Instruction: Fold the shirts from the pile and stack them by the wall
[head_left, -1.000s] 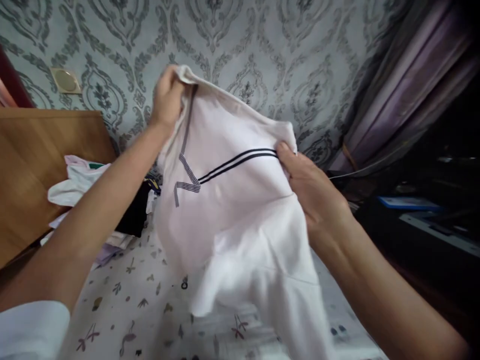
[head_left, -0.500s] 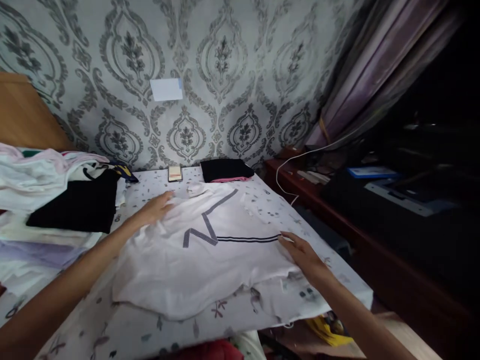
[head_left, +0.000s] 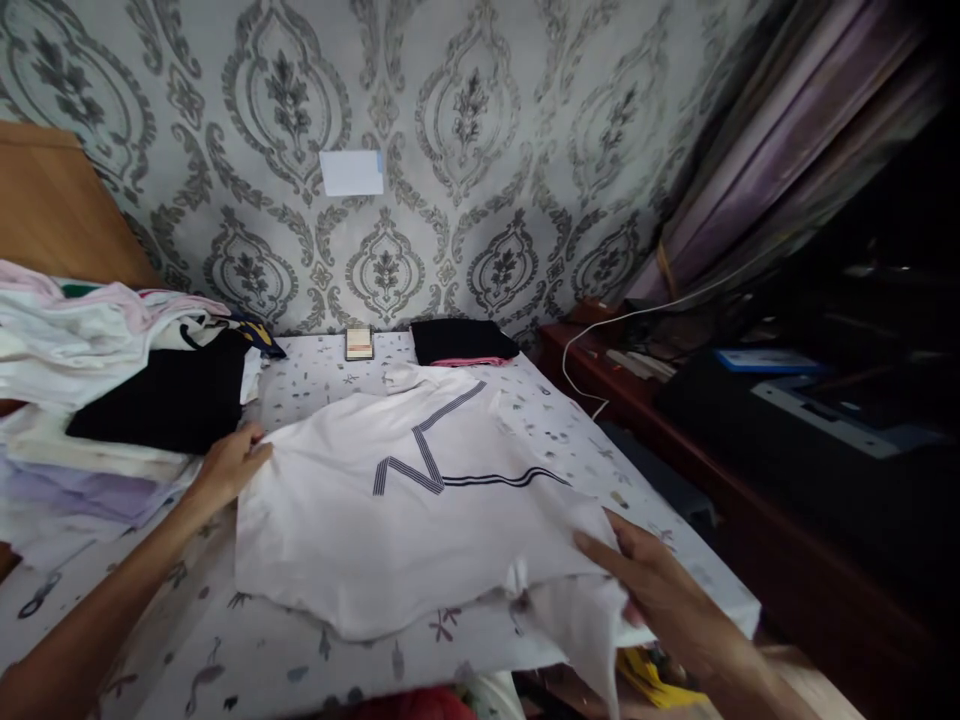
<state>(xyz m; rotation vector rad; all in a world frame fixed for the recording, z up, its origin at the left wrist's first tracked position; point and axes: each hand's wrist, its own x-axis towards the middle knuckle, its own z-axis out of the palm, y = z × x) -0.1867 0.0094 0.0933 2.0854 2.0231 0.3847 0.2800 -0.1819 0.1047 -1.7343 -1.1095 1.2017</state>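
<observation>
Head view, shirt [head_left: 352,540], sleeve [head_left: 581,625] overhanging table edge [head_left: 472,668]

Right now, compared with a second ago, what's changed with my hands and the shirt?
The shirt came down from the air onto the sheet. Then your left hand moved left to the shirt's edge, and your right hand moved nearer you at its right side. The clothes pile stayed put.
</observation>
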